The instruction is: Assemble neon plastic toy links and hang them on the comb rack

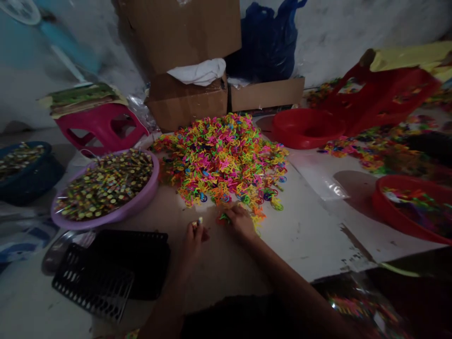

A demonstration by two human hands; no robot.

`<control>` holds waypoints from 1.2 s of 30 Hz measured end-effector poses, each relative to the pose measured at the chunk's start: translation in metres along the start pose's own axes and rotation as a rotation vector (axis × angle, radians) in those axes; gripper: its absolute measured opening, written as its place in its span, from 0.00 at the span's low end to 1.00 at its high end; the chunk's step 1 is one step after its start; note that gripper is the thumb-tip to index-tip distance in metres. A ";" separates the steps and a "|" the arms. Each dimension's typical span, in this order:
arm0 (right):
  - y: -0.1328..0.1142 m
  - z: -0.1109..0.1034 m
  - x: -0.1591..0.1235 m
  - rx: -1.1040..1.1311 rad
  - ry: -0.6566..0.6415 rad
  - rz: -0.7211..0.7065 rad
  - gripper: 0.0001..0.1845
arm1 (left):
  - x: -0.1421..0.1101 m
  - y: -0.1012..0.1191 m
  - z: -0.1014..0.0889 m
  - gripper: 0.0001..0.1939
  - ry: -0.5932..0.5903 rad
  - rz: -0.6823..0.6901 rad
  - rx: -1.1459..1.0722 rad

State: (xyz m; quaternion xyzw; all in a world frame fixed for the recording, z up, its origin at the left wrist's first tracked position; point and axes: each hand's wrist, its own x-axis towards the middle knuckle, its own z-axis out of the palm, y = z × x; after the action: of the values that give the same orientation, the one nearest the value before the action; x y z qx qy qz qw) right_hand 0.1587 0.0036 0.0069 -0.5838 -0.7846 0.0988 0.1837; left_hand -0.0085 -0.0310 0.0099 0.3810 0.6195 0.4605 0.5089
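Note:
A large heap of small bright plastic pieces (222, 155) in pink, yellow, green, orange and blue lies on the floor in front of me. My right hand (243, 223) reaches into its near edge, fingers bent down around a few small plastic pieces, a green one showing at the fingertips. To the left, my left hand (195, 234) is closed on small tubes with pale ends (200, 220), which stick up between thumb and fingers. They look like the many small tubes in the purple basin (157, 176). Exactly how many pieces each hand holds is hidden.
Black plastic baskets (141, 263) lie at the near left. A pink stool (102, 125) and a blue tub (31, 174) stand farther left. Cardboard boxes (190, 106) line the wall. On the right are a red basin (305, 129), another red basin (406, 219) and a clear bag (323, 181).

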 end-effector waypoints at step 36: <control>-0.042 -0.044 -0.039 1.268 0.058 0.346 0.20 | -0.052 0.040 0.008 0.20 -0.423 -0.128 -0.073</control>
State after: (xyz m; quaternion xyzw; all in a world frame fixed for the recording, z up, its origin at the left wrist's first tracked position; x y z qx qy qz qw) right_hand 0.1493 -0.0486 0.0554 -0.4824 -0.4637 0.5544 0.4949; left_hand 0.0092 -0.0671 0.0622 0.4105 0.5049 0.3592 0.6690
